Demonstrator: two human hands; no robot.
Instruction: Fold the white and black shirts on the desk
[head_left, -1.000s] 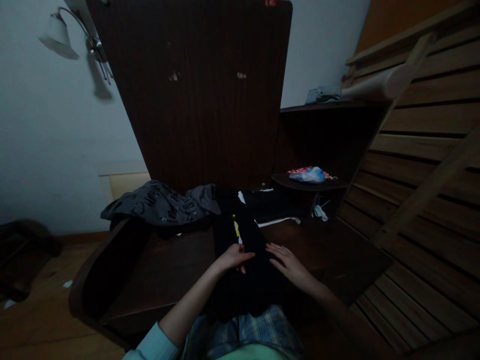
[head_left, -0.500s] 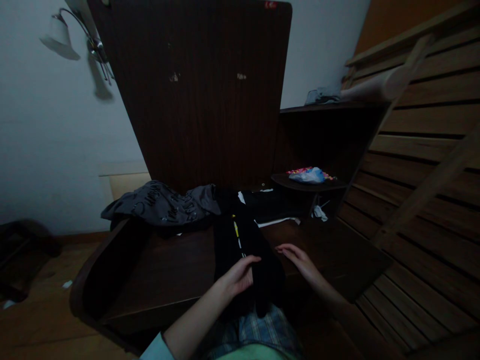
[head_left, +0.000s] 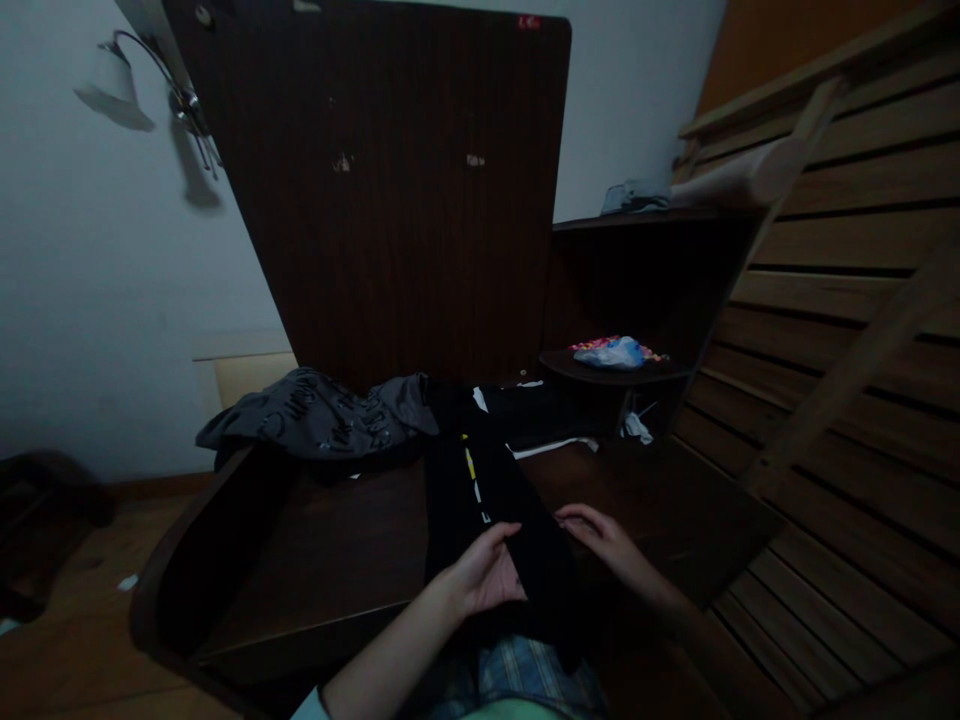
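Note:
A long black garment [head_left: 487, 490] with a yellow and white stripe lies along the dark wooden table [head_left: 345, 540] toward me. My left hand [head_left: 484, 575] grips the garment's near part, thumb on top and fingers curled under the cloth. At the garment's right edge my right hand [head_left: 600, 532] pinches the fabric. The near end of the cloth hangs over the table edge onto my lap.
A crumpled grey garment [head_left: 322, 420] lies at the table's back left, more dark clothes [head_left: 540, 410] behind the black one. A tall dark board [head_left: 390, 190] stands upright at the back. A small shelf [head_left: 645, 372] holds a colourful bag [head_left: 615, 352]. Wooden slats [head_left: 847, 400] rise on the right.
Both hands went from lying flat on the black garment to gripping it; the left hand slid toward me and curled under the cloth, the right moved to the right edge.

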